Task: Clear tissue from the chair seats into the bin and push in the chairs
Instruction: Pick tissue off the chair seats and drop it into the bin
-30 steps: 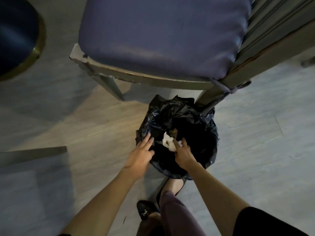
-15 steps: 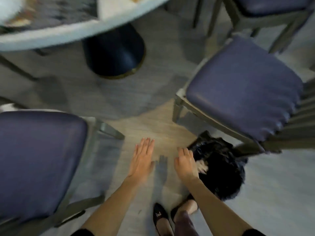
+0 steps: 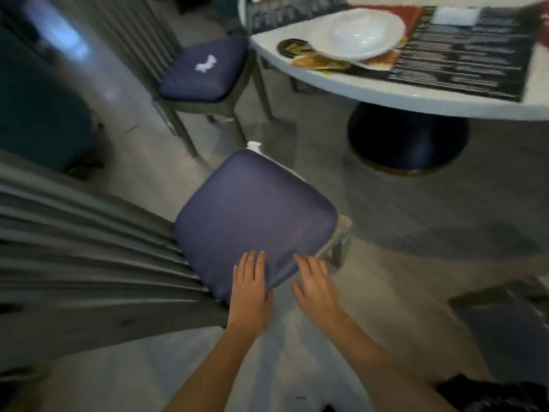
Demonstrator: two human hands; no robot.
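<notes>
Both hands are flat, with fingers straight and together, holding nothing. Left hand (image 3: 249, 292): fingers lie over the near corner of the near chair seat (image 3: 255, 209); contact cannot be confirmed through the blur. Right hand (image 3: 316, 288): just beside the left, fingertips at the seat's near right edge. Tissue (image 3: 206, 64): one crumpled white piece near the middle of the far chair seat (image 3: 208, 83), well apart from both hands. A small white scrap (image 3: 254, 146) shows at the far corner of the near seat; what it is cannot be told. Round white table (image 3: 386, 95), upper right, carries a white bowl (image 3: 367, 34) on printed placemats (image 3: 463, 55) near its edge.
</notes>
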